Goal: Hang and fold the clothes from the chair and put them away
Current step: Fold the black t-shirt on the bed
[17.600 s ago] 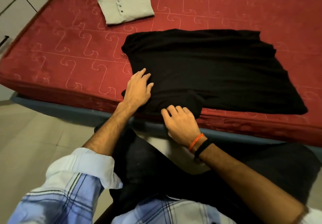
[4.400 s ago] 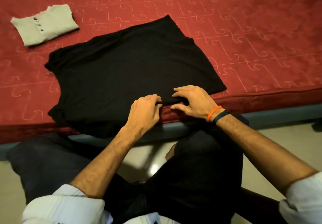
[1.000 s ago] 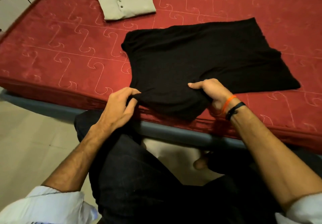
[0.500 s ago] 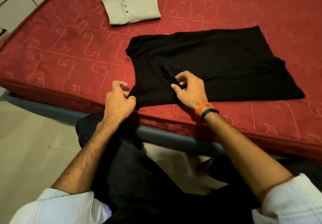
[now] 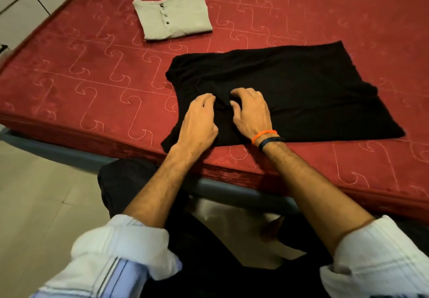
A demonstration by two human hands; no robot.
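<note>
Black t-shirt [image 5: 301, 93] lies spread flat on the red mattress [image 5: 69, 84], close to its near edge, lower left corner reaching that edge; left hand [image 5: 197, 123] rests palm-down on the shirt's near-left part, fingers curled, loosely spread; right hand [image 5: 251, 112] just beside it, also on the fabric, fingers bent and bunching a small fold between the two hands; orange band [image 5: 263, 134] and dark band on right wrist; folded grey henley shirt [image 5: 173, 16] sits well apart, toward the mattress's far left corner; both sleeves rolled up.
</note>
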